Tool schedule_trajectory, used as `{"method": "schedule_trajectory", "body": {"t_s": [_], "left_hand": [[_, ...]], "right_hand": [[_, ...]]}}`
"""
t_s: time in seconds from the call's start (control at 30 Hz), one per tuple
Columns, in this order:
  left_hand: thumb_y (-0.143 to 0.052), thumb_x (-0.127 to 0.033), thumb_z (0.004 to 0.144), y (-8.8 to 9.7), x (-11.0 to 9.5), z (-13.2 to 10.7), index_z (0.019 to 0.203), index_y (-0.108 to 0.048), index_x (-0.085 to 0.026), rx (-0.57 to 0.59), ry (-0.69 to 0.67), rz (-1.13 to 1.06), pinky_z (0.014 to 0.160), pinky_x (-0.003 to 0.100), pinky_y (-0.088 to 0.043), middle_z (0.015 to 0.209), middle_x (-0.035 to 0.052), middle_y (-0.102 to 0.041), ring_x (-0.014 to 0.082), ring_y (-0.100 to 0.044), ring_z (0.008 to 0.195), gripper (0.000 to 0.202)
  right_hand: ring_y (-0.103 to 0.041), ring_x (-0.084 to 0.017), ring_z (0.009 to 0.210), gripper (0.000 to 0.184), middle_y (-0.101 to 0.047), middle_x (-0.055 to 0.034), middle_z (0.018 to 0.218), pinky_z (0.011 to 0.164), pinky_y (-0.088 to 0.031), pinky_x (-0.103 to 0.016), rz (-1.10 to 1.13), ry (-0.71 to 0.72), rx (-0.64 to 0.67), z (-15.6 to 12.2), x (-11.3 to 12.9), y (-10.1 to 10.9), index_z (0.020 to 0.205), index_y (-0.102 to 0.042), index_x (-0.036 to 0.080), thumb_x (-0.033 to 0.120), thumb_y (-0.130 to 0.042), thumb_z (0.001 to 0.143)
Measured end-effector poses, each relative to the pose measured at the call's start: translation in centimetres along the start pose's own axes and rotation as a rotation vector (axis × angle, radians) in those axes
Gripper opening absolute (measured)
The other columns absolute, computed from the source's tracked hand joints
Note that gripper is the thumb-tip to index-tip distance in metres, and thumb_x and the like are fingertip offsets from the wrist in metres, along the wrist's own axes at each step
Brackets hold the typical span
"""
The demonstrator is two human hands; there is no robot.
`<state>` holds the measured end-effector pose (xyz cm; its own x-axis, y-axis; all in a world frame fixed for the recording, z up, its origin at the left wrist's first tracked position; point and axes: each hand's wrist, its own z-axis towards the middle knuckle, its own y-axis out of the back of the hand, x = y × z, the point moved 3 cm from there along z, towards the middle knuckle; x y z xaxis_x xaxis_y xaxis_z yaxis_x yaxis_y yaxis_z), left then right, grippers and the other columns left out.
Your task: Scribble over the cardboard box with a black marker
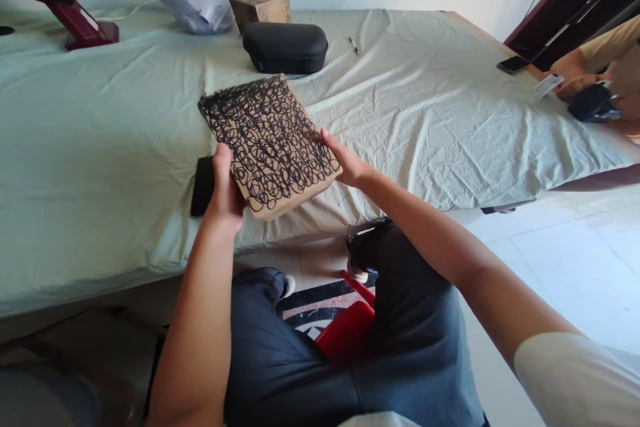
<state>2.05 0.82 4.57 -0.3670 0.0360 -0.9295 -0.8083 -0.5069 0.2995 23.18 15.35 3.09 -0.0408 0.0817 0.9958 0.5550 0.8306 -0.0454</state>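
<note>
Between my two hands is a brown cardboard box [275,140], its top face covered in black looping scribbles. My left hand [225,190] grips the left side, thumb along the edge of the top. On the opposite side, my right hand [345,160] grips the box with its thumb at the top edge; the other fingers of both hands are hidden by the box. The box is tilted above the front part of the cloth-covered table. A black phone-like slab [202,187] lies on the cloth beside my left hand.
Behind the box stand a black zip case [285,47], another cardboard box [261,8] and a clear plastic basket [200,10] with items inside. A pen [354,45] lies on the wrinkled cloth [400,113]. At right, another person's hands [575,83] are near a dark object [594,104].
</note>
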Motion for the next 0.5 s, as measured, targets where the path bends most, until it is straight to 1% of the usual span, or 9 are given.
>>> {"method": "schedule_trajectory", "body": {"t_s": [0.03, 0.07, 0.1, 0.17, 0.23, 0.33, 0.4, 0.43, 0.5], "left_hand": [[-0.007, -0.082, 0.109, 0.1, 0.0, 0.0, 0.157, -0.060, -0.015, 0.069, 0.090, -0.078, 0.115, 0.053, -0.060, 0.149, 0.0225, -0.076, 0.0370, -0.070, 0.140, 0.097], [-0.008, -0.088, 0.106, 0.2, 0.1, -0.2, 0.153, -0.063, -0.016, 0.110, 0.191, -0.134, 0.109, 0.052, -0.063, 0.141, 0.0204, -0.080, 0.0367, -0.073, 0.135, 0.102], [-0.013, -0.093, 0.104, 0.4, 0.3, -0.4, 0.152, -0.065, -0.019, 0.130, 0.299, -0.183, 0.104, 0.049, -0.066, 0.134, 0.0179, -0.082, 0.0363, -0.075, 0.131, 0.102], [-0.028, -0.097, 0.102, 0.7, 0.7, -1.0, 0.147, -0.068, -0.026, 0.112, 0.478, -0.246, 0.089, 0.044, -0.070, 0.119, 0.0132, -0.086, 0.0352, -0.080, 0.120, 0.093], [-0.041, -0.092, 0.103, 0.7, 1.3, -1.6, 0.138, -0.072, -0.030, 0.062, 0.582, -0.324, 0.075, 0.038, -0.069, 0.104, 0.0091, -0.086, 0.0334, -0.083, 0.107, 0.078], [-0.054, -0.074, 0.107, 0.5, 2.4, -1.7, 0.129, -0.074, -0.030, -0.016, 0.612, -0.451, 0.062, 0.030, -0.064, 0.085, 0.0055, -0.082, 0.0292, -0.083, 0.089, 0.054], [-0.059, -0.060, 0.109, 0.6, 3.1, -1.3, 0.127, -0.074, -0.028, -0.054, 0.603, -0.497, 0.056, 0.026, -0.059, 0.077, 0.0035, -0.079, 0.0259, -0.081, 0.081, 0.040], [-0.059, -0.055, 0.109, 0.7, 3.4, -0.9, 0.128, -0.073, -0.028, -0.061, 0.590, -0.514, 0.054, 0.024, -0.057, 0.076, 0.0025, -0.078, 0.0243, -0.081, 0.079, 0.036], [-0.054, -0.053, 0.111, 0.8, 3.6, -0.2, 0.130, -0.072, -0.029, -0.034, 0.547, -0.564, 0.053, 0.023, -0.055, 0.078, 0.0012, -0.079, 0.0226, -0.081, 0.080, 0.036]], "right_hand": [[-0.082, -0.025, 0.108, 0.078, -0.086, -0.0078, 0.116, 0.093, -0.070, -0.038, 0.020, -0.017, 0.035, -0.3, -0.1, 0.0, 0.131, -0.081, 0.025, 0.084, -0.034, 0.112], [-0.081, -0.023, 0.099, 0.078, -0.086, -0.0065, 0.112, 0.087, -0.069, -0.035, 0.005, -0.054, 0.047, -0.6, -0.2, 0.1, 0.126, -0.082, 0.025, 0.088, -0.038, 0.110], [-0.080, -0.021, 0.092, 0.078, -0.086, -0.0059, 0.109, 0.081, -0.068, -0.031, -0.019, -0.075, 0.043, -0.9, -0.2, 0.5, 0.122, -0.082, 0.024, 0.090, -0.043, 0.108], [-0.076, -0.019, 0.082, 0.080, -0.084, -0.0064, 0.103, 0.071, -0.064, -0.027, -0.058, -0.060, -0.008, -1.6, 0.0, 1.4, 0.116, -0.081, 0.021, 0.093, -0.049, 0.104], [-0.074, -0.018, 0.078, 0.081, -0.081, -0.0072, 0.100, 0.064, -0.062, -0.026, -0.079, 0.000, -0.063, -2.1, 0.3, 2.2, 0.112, -0.080, 0.020, 0.096, -0.054, 0.101], [-0.071, -0.017, 0.073, 0.081, -0.075, -0.0062, 0.094, 0.057, -0.058, -0.025, -0.125, 0.056, -0.095, -3.0, 0.8, 2.4, 0.108, -0.078, 0.019, 0.097, -0.061, 0.096], [-0.069, -0.017, 0.074, 0.083, -0.073, -0.0059, 0.094, 0.057, -0.057, -0.025, -0.161, 0.086, -0.103, -3.5, 1.1, 2.3, 0.111, -0.078, 0.019, 0.098, -0.061, 0.094], [-0.070, -0.018, 0.078, 0.084, -0.073, -0.0064, 0.097, 0.060, -0.058, -0.026, -0.175, 0.112, -0.119, -3.8, 1.3, 2.1, 0.117, -0.078, 0.019, 0.098, -0.062, 0.094], [-0.073, -0.022, 0.095, 0.085, -0.076, -0.0083, 0.112, 0.072, -0.063, -0.030, -0.189, 0.196, -0.189, -4.3, 1.6, 1.9, 0.139, -0.074, 0.020, 0.093, -0.065, 0.096]]}}
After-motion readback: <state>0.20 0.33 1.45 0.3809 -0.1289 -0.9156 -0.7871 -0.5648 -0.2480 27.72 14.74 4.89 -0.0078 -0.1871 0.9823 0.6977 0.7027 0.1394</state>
